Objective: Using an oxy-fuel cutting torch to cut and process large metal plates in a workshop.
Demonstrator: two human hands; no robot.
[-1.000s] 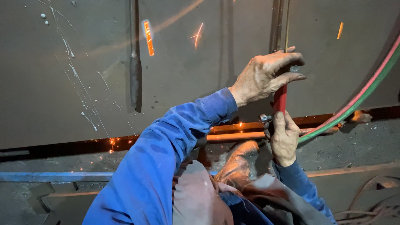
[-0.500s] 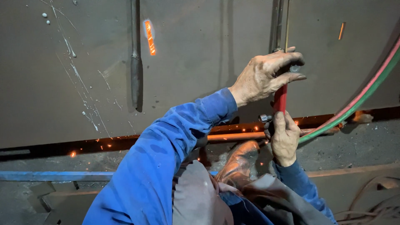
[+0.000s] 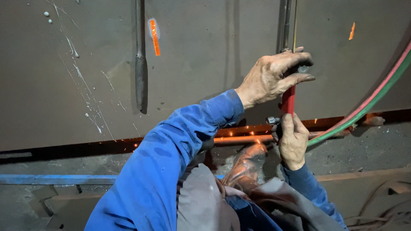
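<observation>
Red-handled metal cutting torch [image 3: 288,99] stands upright against the large grey steel plate [image 3: 205,55], its thin tubes running up out of view.

Left hand [image 3: 276,76] is wrapped around the torch's upper body, fingers curled over, thumb pressed along the side. Right hand [image 3: 293,139] is clenched on the lower end of the red handle, just beside a small silver valve knob [image 3: 271,120]. Both sleeves are blue.

Twin red and green rubber hoses [image 3: 364,105] sweep from the right edge down toward the torch base. Below the hands, a glowing orange cut line [image 3: 239,137] runs along the plate's lower edge with small sparks about it. A brown leather boot [image 3: 246,167] sits under the forearms.

Handling, judged: torch looks rigid and moderately heavy, top-weighted by the tubes; hoses likely drag sideways and resist twisting. The two-handed hold, one high and one low on the handle, seems the steady place to hold it. Metal near the glow is probably hot; handle appears the safe zone.
</observation>
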